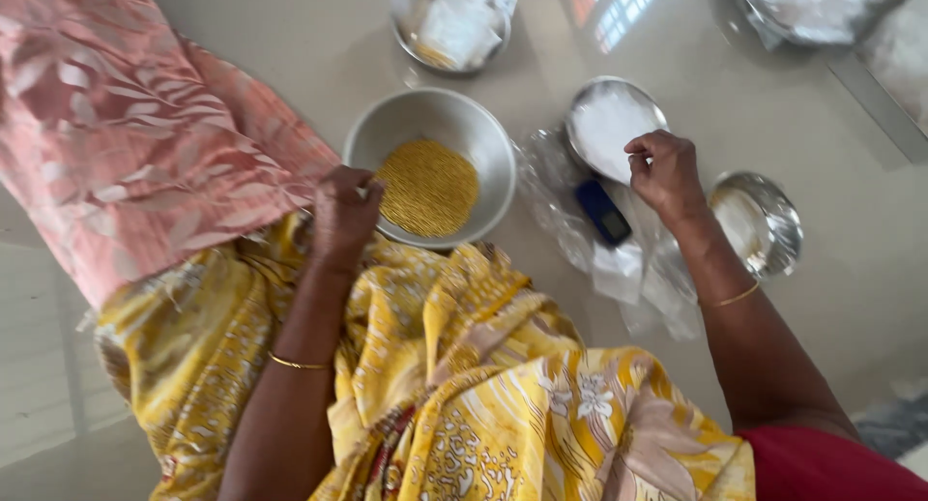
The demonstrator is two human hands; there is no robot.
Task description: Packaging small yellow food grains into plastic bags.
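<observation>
From the head camera, your left hand (345,211) curls its fingers over the near rim of a round steel bowl (431,165), gripping it; inside lies a flat bed of fine yellow grains (427,187). Your right hand (663,172) is bunched, fingertips pinched at the edge of a small shiny dish (613,126) heaped with white powder. Just below that dish, crinkled clear plastic (561,206) is spread on the smooth pale floor, with a dark blue packet (603,212) on it. A second steel dish (760,222) gleams beside your right wrist.
</observation>
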